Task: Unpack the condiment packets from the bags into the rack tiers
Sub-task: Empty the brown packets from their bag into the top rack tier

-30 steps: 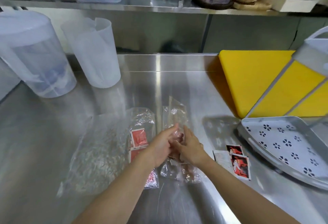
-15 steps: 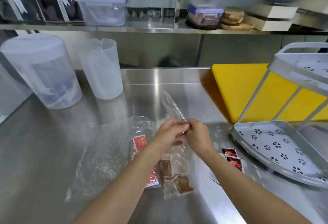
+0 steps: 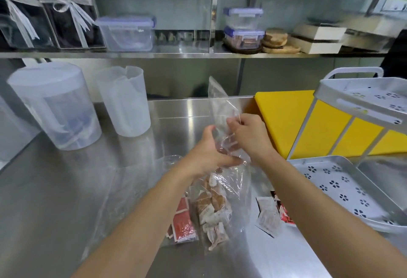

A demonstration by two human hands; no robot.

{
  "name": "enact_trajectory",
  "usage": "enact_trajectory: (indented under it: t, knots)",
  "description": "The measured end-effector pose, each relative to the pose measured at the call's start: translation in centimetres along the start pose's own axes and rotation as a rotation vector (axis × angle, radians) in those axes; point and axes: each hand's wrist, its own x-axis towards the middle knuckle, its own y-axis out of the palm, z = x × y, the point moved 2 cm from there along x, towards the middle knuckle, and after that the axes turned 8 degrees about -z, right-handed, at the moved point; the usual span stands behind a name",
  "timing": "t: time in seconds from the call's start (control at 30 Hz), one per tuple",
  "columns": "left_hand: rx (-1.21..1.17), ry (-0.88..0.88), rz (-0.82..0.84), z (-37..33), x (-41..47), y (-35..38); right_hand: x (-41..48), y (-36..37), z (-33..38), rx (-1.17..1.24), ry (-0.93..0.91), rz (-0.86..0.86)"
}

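Gripping the clear bag [image 3: 233, 180] with both hands, lifted off the counter [image 3: 66, 189]; left hand [image 3: 209, 150] curled round its middle, right hand [image 3: 248, 136] pinching the plastic just above, near the mouth; brown packets [image 3: 211, 209] slumped at the bottom, straight below the grip, none out yet by the look of it; red packets [image 3: 181, 222] lie in another wrapper down and left of the grip; a few loose packets [image 3: 268, 216] sit on the steel down and right; early days, I'd say, because the lower tier [image 3: 343, 189] out to the right shows only its bare patterned floor, and what shows of the upper tier [image 3: 363, 99] looks bare too; that lower tier has a raised rim to clear, with posts and the upper tier overhanging it; the yellow board [image 3: 284, 119] stands just behind the right hand; open steel to the left, jugs [image 3: 55, 105] well apart.
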Motion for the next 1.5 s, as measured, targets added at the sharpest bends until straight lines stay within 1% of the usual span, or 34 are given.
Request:
enact_trajectory:
  t: [0.07, 0.13, 0.2, 0.23, 0.33, 0.37, 0.4, 0.43, 0.47, 0.5, 0.53, 0.57, 0.6, 0.63, 0.67, 0.7, 0.73, 0.77, 0.83, 0.9, 0.97, 1.0, 1.03, 1.1, 1.17, 1.2, 1.23, 1.27, 1.33, 1.4, 1.43, 1.5]
  knots:
    - [-0.006, 0.024, -0.112, -0.8, 0.1, 0.4, -0.2, 0.1, 0.8, 0.103, 0.017, 0.022]
    - [-0.053, 0.039, -0.27, -1.6, 0.2, 0.2, -0.5, 0.0, 1.3, 0.201, 0.006, 0.02]
    - [-0.16, 0.046, -0.409, -2.8, 0.5, -0.7, -1.0, -0.2, 1.0, 0.321, -0.026, 0.072]
    - [-0.23, 0.048, -0.464, -3.5, 0.6, -1.3, -1.3, -0.4, 0.5, 0.339, -0.038, 0.145]
    - [-0.401, 0.063, -0.61, -5.4, 1.0, -2.6, -2.5, -0.3, -0.5, 0.257, -0.111, 0.438]
    - [-0.423, 0.058, -0.647, -5.7, 1.1, -2.8, -2.9, 0.0, -0.7, 0.214, -0.175, 0.505]
    - [-0.448, 0.055, -0.676, -6.0, 1.2, -3.1, -3.2, 0.4, -1.3, 0.14, -0.248, 0.51]
    - [-0.481, 0.057, -0.695, -6.3, 1.3, -3.2, -3.2, 0.8, -2.1, 0.063, -0.272, 0.44]
    - [-0.507, 0.065, -0.699, -6.6, 1.3, -3.3, -3.0, 1.0, -2.8, -0.012, -0.238, 0.312]
    - [-0.493, 0.095, -0.713, -6.9, 1.1, -3.2, -2.7, 1.0, -3.3, -0.068, -0.165, 0.166]
    - [-0.368, 0.169, -0.776, -7.1, 0.7, -3.3, -2.4, 0.9, -4.1, -0.105, -0.087, 0.05]
    - [-0.148, 0.31, -0.868, -7.4, 0.1, -3.5, -2.1, 0.8, -4.6, -0.12, -0.06, -0.011]
    - [0.093, 0.489, -0.932, -7.5, -0.5, -3.5, -1.8, 0.7, -4.8, -0.14, -0.07, -0.033]
    - [0.291, 0.658, -0.92, -7.5, -0.8, -3.2, -1.5, 0.4, -4.6, -0.165, -0.099, -0.043]
    - [0.41, 0.771, -0.833, -7.5, -1.0, -2.7, -1.3, 0.2, -4.4, -0.196, -0.14, -0.054]
    - [0.46, 0.812, -0.72, -7.4, -1.1, -2.2, -1.1, 0.1, -4.2, -0.224, -0.174, -0.058]
    - [0.48, 0.816, -0.624, -7.3, -1.0, -1.9, -1.0, 0.0, -4.2, -0.241, -0.195, -0.058]
    - [0.51, 0.823, -0.58, -7.1, -0.7, -1.8, -0.8, 0.0, -4.2, -0.25, -0.197, -0.052]
    - [0.678, 0.854, -0.547, -6.8, -0.2, -1.8, -0.6, 0.0, -4.6, -0.185, -0.164, -0.013]
    - [0.843, 0.879, -0.412, -6.1, 0.3, -1.9, -1.0, 0.1, -4.8, 0.045, -0.082, 0.119]
    - [1.003, 0.879, -0.284, -5.3, 0.8, -2.4, -1.6, 0.3, -5.5, 0.251, 0.052, 0.317]
    - [1.06, 0.886, -0.257, -4.9, 1.1, -2.6, -2.0, 0.5, -6.0, 0.266, 0.087, 0.389]
    - [1.09, 0.903, -0.247, -4.5, 1.3, -2.7, -2.4, 0.7, -6.3, 0.21, 0.085, 0.447]
    - [1.042, 0.904, -0.271, -4.2, 1.7, -3.0, -3.3, 1.8, -7.0, -0.063, 0.02, 0.506]
    - [0.919, 0.872, -0.328, -3.8, 1.9, -3.1, -4.2, 3.7, -8.0, -0.389, -0.087, 0.518]
    - [0.856, 0.863, -0.361, -3.5, 1.9, -3.1, -4.6, 4.7, -8.4, -0.491, -0.132, 0.503]
    - [0.807, 0.866, -0.397, -3.3, 1.9, -3.0, -5.1, 5.6, -8.7, -0.545, -0.162, 0.484]
    - [0.772, 0.878, -0.432, -3.0, 1.9, -3.0, -5.5, 6.4, -9.0, -0.549, -0.171, 0.46]
    - [0.731, 0.93, -0.5, -2.8, 1.6, -3.1, -6.0, 7.4, -9.4, -0.472, -0.159, 0.376]
    - [0.705, 1.01, -0.601, -3.4, 1.4, -3.6, -5.6, 7.2, -9.4, -0.448, -0.177, 0.227]
    - [0.726, 1.058, -0.666, -3.7, 1.3, -3.8, -5.1, 6.8, -9.4, -0.437, -0.173, 0.163]
    - [0.868, 1.146, -0.749, -4.4, 1.0, -4.2, -3.8, 5.8, -9.4, -0.41, -0.16, 0.078]
